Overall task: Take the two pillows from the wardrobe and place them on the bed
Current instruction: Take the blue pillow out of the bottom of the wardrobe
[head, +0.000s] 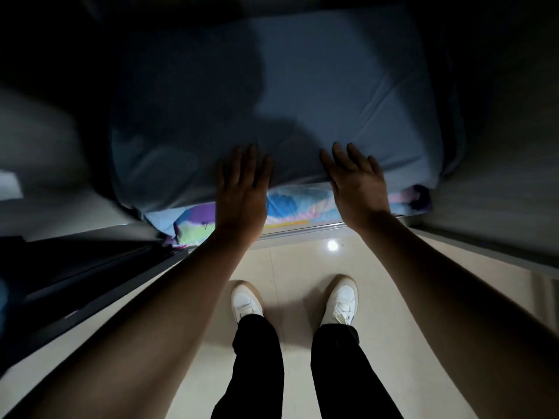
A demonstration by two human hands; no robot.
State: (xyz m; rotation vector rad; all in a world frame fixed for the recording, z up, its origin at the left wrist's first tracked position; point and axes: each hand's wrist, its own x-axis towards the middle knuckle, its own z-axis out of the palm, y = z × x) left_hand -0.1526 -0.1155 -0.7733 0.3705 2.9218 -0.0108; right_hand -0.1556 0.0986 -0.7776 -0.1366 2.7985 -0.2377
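Both our bare forearms reached forward from the bottom corners of the head view, over our black trouser legs and white shoes [247,300] planted on the pale tiled floor [302,267]. Our left hand [240,189] lay palm-down with fingers spread and straight, flat against the near edge of the blue pillow [302,101]. Our right hand [357,182] matched it, fingers splayed and slightly arched, its palm pressed on the same front edge; neither hand had closed around anything. That pillow, in a plain slate-blue cover, filled nearly the whole width of the wardrobe [499,192] compartment in front of us. Beneath it lay a second pillow [296,204], with a bright patterned cover of blue, purple, pink and green, showing only as a strip between and beside our hands. It rested on the compartment's bottom, just behind the metal door track [302,229]. Pale side walls hemmed the pillows closely on the right and left. A dark sliding door panel [75,267] stood at the left of the opening. Deep inside, the compartment was too dark to read. Open floor lay clear behind the track, around our feet.
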